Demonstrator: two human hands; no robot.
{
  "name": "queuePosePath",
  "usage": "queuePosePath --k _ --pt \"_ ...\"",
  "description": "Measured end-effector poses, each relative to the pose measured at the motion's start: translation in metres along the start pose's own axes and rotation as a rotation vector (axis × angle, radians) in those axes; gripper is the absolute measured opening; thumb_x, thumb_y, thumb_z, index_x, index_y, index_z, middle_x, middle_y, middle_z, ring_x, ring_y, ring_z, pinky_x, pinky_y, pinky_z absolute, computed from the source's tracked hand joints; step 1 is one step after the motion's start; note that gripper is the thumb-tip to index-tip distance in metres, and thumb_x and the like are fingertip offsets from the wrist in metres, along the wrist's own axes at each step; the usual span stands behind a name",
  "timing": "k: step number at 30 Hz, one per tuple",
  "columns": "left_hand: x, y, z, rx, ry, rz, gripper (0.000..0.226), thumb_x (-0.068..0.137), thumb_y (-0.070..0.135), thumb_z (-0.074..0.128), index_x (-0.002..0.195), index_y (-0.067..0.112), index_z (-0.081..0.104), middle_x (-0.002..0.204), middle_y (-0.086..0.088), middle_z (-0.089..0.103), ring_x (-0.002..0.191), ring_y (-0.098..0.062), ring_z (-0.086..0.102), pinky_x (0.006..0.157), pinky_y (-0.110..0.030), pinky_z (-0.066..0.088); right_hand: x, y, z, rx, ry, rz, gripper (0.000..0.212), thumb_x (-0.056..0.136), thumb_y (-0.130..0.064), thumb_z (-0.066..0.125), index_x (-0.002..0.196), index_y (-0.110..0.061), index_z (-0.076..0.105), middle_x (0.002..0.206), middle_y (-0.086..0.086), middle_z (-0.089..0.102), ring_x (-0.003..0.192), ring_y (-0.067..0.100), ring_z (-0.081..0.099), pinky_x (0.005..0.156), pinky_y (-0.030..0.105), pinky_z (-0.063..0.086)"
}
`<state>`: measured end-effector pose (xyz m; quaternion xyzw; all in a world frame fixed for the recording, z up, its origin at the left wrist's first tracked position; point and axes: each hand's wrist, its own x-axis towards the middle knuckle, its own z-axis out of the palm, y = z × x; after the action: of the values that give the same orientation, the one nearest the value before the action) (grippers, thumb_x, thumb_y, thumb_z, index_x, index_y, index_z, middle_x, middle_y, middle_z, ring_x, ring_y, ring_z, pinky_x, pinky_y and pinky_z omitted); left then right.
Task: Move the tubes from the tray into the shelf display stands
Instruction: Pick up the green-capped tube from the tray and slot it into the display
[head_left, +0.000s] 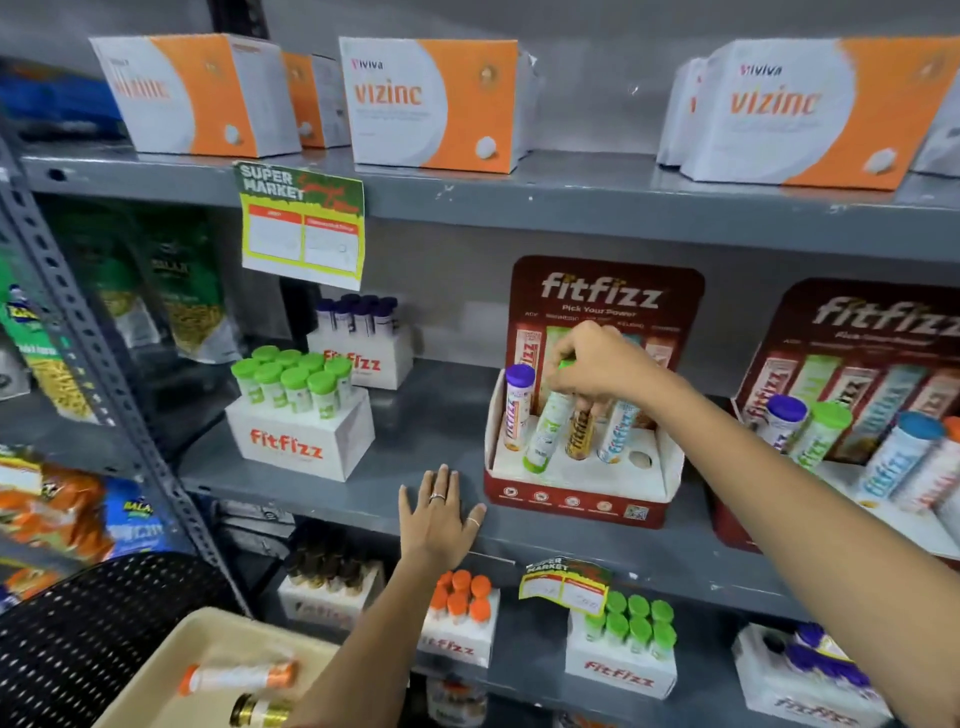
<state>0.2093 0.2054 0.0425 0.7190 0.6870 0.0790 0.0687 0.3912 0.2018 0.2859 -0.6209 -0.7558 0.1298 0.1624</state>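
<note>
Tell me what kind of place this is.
Most likely a supermarket or shop aisle: grey metal shelving, a "Super Market" price tag clipped to it, and branded fitfizz display stands of tubes.

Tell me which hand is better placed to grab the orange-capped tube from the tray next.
Probably the left hand: it lies flat and empty on the shelf edge, its forearm passing right beside the orange-capped tube in the tray. The right hand is busy gripping the green-capped tube at the display stand.

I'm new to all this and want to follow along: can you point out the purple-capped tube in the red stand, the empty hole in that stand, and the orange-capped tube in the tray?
purple-capped tube (517, 410), head view, on its label.
empty hole (640, 459), head view, its dark opening.
orange-capped tube (236, 677), head view, its white middle.
</note>
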Motion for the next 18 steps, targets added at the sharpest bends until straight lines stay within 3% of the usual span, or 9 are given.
queuePosePath --k 4,7,9,11,12,15,18 --pt "-0.001 0.001 -0.001 0.004 -0.006 -0.001 0.067 0.096 0.054 0.019 0.149 0.014 0.007 0.159 -0.003 0.006 0.146 -0.02 0.001 0.116 -0.051 -0.001 0.008 -0.004 0.002 -0.054 -0.002 -0.01 0.02 0.077 -0.013 0.065 0.059 -0.012 0.057 0.045 0.001 0.057 0.035 0.014 0.057 0.036 0.02 0.045" --pt "-0.002 0.002 -0.004 0.008 -0.016 0.0 0.066 0.097 0.054 0.019 0.149 0.015 0.006 0.159 -0.003 0.005 0.146 -0.021 0.0 0.116 -0.051 -0.002 0.011 -0.006 0.008 -0.159 0.018 -0.059 0.027 0.08 -0.028 0.071 0.062 -0.014 0.056 0.051 -0.004 0.055 0.039 0.008 0.051 0.053 0.026 0.05" --pt "-0.003 0.003 -0.005 0.009 -0.022 -0.002 0.066 0.097 0.054 0.018 0.149 0.015 0.005 0.159 -0.003 0.004 0.146 -0.021 -0.001 0.116 -0.051 -0.003 0.014 -0.005 0.01 -0.198 0.018 -0.095 0.024 0.08 -0.03 0.07 0.066 -0.015 0.057 0.065 -0.003 0.059 0.057 0.012 0.057 0.071 0.031 0.05" --pt "-0.004 0.003 -0.006 0.01 -0.025 -0.003 0.066 0.097 0.054 0.017 0.149 0.016 0.005 0.159 -0.003 0.004 0.146 -0.021 -0.001 0.116 -0.051 -0.004 0.015 -0.004 0.01 -0.231 0.036 -0.131 0.01 0.081 -0.023 0.068 0.083 -0.015 0.063 0.087 0.001 0.063 0.084 0.021 0.06 0.083 0.035 0.045" --pt "-0.004 0.003 -0.007 0.009 -0.026 -0.003 0.066 0.097 0.054 0.017 0.149 0.016 0.004 0.159 -0.003 0.003 0.146 -0.022 -0.001 0.116 -0.051 -0.004 0.016 -0.003 0.009 -0.241 0.042 -0.151 0.012 0.082 -0.019 0.067 0.093 -0.015 0.063 0.093 0.003 0.062 0.092 0.023 0.058 0.086 0.037 0.044" --pt "-0.004 0.003 -0.006 0.003 -0.03 -0.007 0.065 0.097 0.054 0.017 0.149 0.018 0.003 0.159 -0.003 0.002 0.146 -0.022 -0.002 0.115 -0.051 -0.006 0.018 0.002 0.008 -0.228 0.038 -0.158 0.02 0.08 -0.013 0.066 0.1 -0.016 0.062 0.091 0.001 0.051 0.094 0.02 0.047 0.083 0.036 0.04" --pt "-0.003 0.003 -0.004 0.004 -0.021 -0.012 0.065 0.096 0.055 0.017 0.149 0.019 0.004 0.159 -0.002 0.003 0.146 -0.022 -0.002 0.115 -0.051 -0.006 0.021 0.007 0.006 -0.127 0.02 -0.101 0.011 0.077 -0.011 0.068 0.084 -0.019 0.063 0.094 0.002 0.052 0.09 0.018 0.047 0.073 0.03 0.036"
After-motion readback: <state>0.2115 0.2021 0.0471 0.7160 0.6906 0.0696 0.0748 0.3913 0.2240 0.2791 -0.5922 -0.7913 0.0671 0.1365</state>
